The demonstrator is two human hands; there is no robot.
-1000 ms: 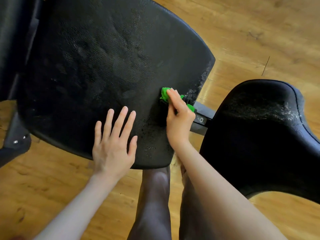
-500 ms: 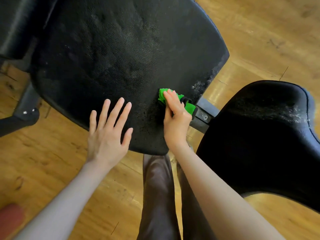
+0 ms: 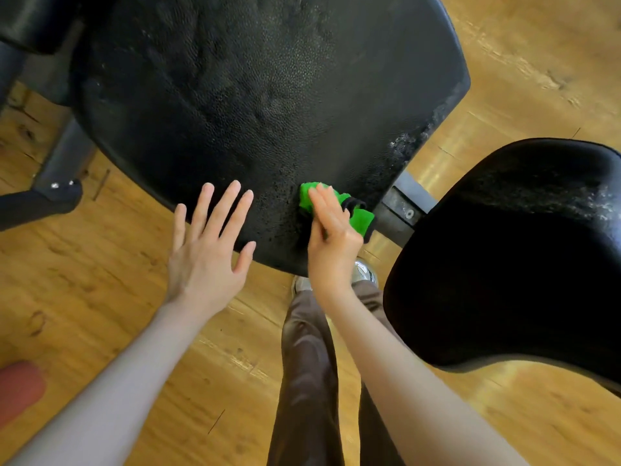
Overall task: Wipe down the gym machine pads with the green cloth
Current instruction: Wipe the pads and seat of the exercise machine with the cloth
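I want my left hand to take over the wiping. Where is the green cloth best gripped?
Probably the bunched green cloth end sticking out right of the right hand, near the large pad edge. Come from the pad's near edge: the rest lies under the fingers.

Large black pad (image 3: 268, 95) fills the upper centre; its broad top surface lies open beyond both hands. Left hand (image 3: 205, 253) lies flat at the pad's near edge; right hand (image 3: 331, 237) presses the green cloth (image 3: 359, 218) just beside it, narrow gap between them. Metal bar (image 3: 403, 203) and second pad (image 3: 521, 264) block the right. Wood floor (image 3: 84, 280) open at left.
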